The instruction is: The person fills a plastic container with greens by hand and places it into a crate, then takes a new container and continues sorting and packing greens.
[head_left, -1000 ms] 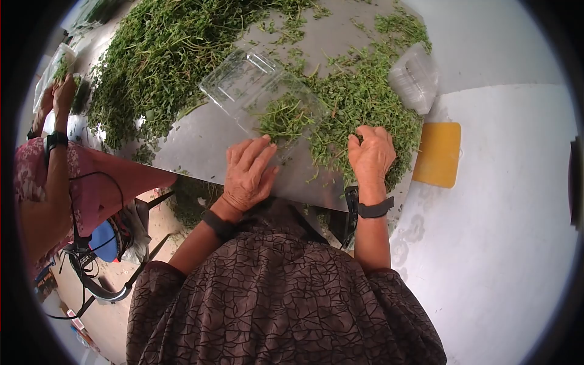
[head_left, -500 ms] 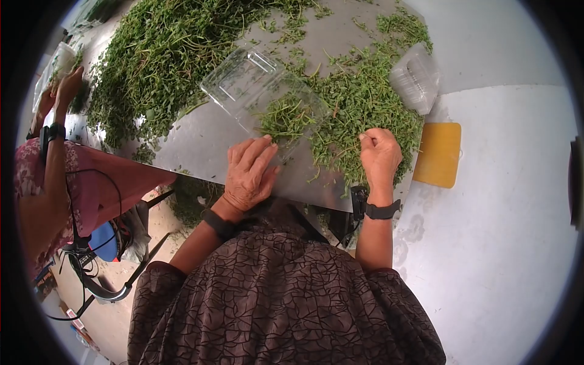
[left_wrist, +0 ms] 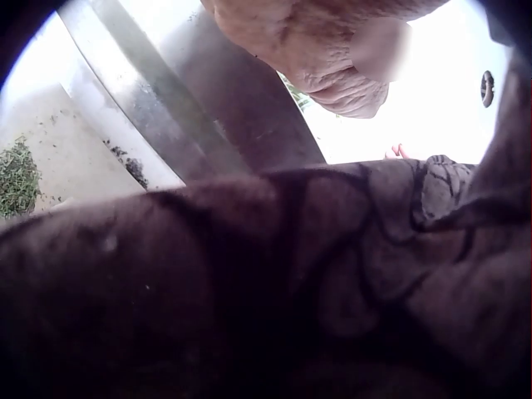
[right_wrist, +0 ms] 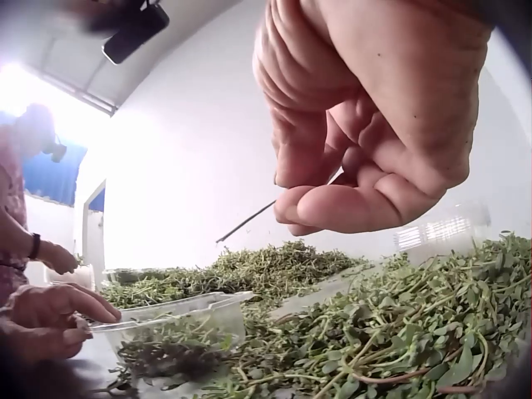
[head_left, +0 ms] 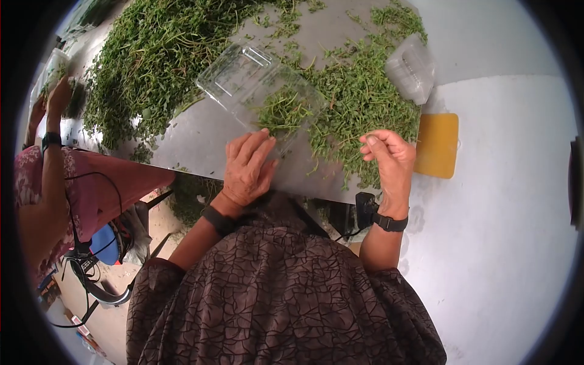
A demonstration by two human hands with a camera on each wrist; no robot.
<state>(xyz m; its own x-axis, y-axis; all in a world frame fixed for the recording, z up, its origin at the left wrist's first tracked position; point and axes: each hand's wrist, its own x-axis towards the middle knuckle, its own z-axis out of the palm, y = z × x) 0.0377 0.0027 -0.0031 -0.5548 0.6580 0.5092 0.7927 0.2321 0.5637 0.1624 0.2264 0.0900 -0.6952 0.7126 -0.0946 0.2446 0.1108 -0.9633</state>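
Note:
Raised over the leafy green stems (head_left: 359,103), my right hand (head_left: 395,161) pinches a thin dark stalk (right_wrist: 247,223) between thumb and fingers, clearest in the right wrist view. My left hand (head_left: 246,164) stays at the near edge of a clear plastic clamshell box (head_left: 234,76), fingers fairly straight and fingertips at its rim. The box lies with its lid folded back, and a small bunch of green stems (head_left: 283,112) sits in its near half. Only part of the left hand (left_wrist: 316,50) shows in the left wrist view; its fingertips are out of sight there.
A large heap of greens (head_left: 158,61) covers the table's far left. Another clear plastic box (head_left: 412,70) stands at the right edge, near a yellow board (head_left: 439,146). At left, another person's hands (head_left: 58,100) hold a clear box. The metal tabletop (head_left: 194,143) ends before my body.
My right hand has lifted from the greens and moved right and toward me, turning so the thumb shows. The left hand and the box beside it have stayed in place.

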